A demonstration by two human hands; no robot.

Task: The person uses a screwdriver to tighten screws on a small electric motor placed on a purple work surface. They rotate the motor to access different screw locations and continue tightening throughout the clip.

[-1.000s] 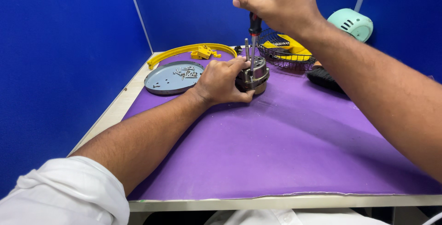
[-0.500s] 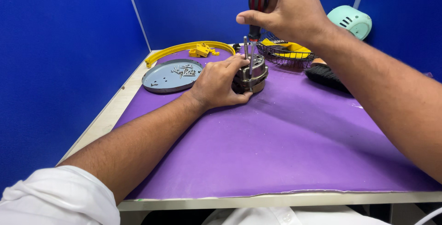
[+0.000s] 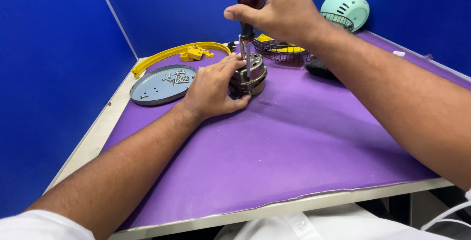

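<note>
Left hand (image 3: pixel 211 90) grips the small motor (image 3: pixel 249 77) on the tabletop; right hand (image 3: pixel 279 7), directly above, holds a screwdriver (image 3: pixel 247 4) vertically into it.

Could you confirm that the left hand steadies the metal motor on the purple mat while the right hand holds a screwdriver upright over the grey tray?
Not quite: the head view shows the screwdriver in the right hand upright over the metal motor itself. The grey tray lies apart. The left hand does steady the motor.

A round, grey-and-bronze metal motor (image 3: pixel 251 77) sits upright on the purple mat toward the far middle of the bench. A screwdriver with a black-and-red handle and thin steel shaft (image 3: pixel 247 34) stands vertically, tip down on the motor's top.
</note>
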